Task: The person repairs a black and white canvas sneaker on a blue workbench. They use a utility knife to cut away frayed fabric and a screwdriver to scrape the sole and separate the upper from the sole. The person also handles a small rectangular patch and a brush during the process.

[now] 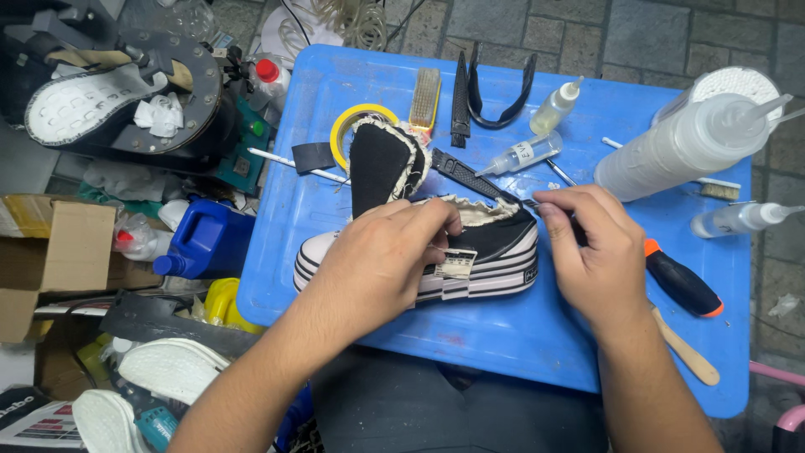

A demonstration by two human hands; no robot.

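Observation:
A black canvas shoe (495, 252) with a thick white-and-black striped sole lies on its side on the blue plastic tabletop (520, 335). Its tongue (377, 168) stands up, with frayed pale lining along the opening. My left hand (381, 260) grips the shoe's upper at the middle, fingers curled over the edge. My right hand (591, 252) pinches a thin metal tool at the shoe's heel end, beside an orange-and-black handled tool (683, 285).
On the table lie a yellow tape roll (344, 126), a brush (425, 96), black straps (495, 92), small glue bottles (528, 151), a big squeeze bottle (688, 143) and a wooden stick (688, 352). Left of the table stand a blue jug (205, 239), cardboard boxes and white soles.

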